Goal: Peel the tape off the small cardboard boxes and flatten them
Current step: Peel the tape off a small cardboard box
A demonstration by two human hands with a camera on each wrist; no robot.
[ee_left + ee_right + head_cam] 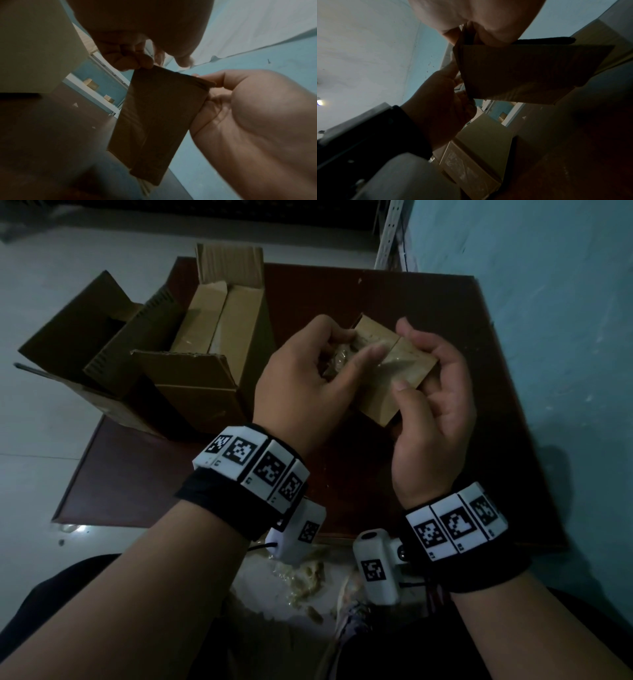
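A small cardboard box [407,371] is held above the dark table [394,292], its top seam glossy with clear tape. My right hand [404,357] grips the box from its right side, thumb on the near edge and fingers round the far edge. Against the box's left end, my left hand [354,347] pinches a crumpled strip of clear tape [335,363], thumb lying across the box top. The left wrist view shows the box's underside [154,121] with curled left fingertips [137,60] at its upper corner. In the right wrist view the box [522,73] hangs under the right palm.
A large open carton [191,392] with more small boxes [219,313] inside stands on the table's left part. A second open carton [85,337] sits beyond it. Tape scraps [308,577] lie on the floor by my knees. A blue wall [548,337] rises on the right.
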